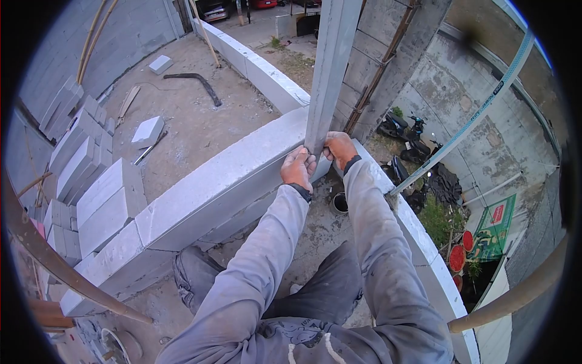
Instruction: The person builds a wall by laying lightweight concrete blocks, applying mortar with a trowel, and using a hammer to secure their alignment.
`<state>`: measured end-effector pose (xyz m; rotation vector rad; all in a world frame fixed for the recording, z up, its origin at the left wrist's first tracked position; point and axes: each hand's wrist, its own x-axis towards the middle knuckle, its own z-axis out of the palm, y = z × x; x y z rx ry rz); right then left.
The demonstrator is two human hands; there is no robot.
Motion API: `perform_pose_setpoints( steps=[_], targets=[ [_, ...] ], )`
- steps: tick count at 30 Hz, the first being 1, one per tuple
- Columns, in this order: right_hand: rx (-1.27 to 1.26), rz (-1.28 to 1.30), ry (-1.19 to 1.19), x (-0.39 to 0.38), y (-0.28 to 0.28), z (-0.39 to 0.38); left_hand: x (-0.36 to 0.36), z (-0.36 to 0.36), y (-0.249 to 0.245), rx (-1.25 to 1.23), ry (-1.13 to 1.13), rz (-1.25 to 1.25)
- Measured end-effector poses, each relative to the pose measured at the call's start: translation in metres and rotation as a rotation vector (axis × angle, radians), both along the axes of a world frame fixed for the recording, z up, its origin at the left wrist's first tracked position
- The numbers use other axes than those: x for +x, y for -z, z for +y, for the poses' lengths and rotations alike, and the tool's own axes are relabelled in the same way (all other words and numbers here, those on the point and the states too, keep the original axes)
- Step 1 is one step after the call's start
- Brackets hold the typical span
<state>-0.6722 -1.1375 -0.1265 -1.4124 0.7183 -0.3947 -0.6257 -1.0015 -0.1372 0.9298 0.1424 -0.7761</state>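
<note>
A tall grey post point(330, 67) rises at the corner where two low walls of pale blocks meet. My left hand point(298, 167) is closed at the left side of the post's lower part, thumb against curled fingers. On the other side, my right hand point(339, 148) is also closed, its fingertips near the post's edge. What either hand pinches is too small or too hidden to make out. The left block wall point(212, 164) runs below and beside my left hand. Along my right forearm goes the right block wall point(424, 233).
Stacked blocks point(103, 194) stand at left, with a loose block point(147, 131) on the ground. A dark bucket point(341, 202) sits below my hands. A blue-and-white strip point(467, 115) slants onto the right wall. Bamboo poles point(79, 267) cross the left foreground. Motorbikes point(403, 133) are parked beyond.
</note>
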Motion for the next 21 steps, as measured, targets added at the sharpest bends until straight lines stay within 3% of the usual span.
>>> perform_pose_setpoints(
  steps=[21],
  targets=[
    [0.099,-0.129,0.058,-0.005,-0.004,0.011,0.003,0.003,-0.006,-0.05,0.002,-0.041]
  ],
)
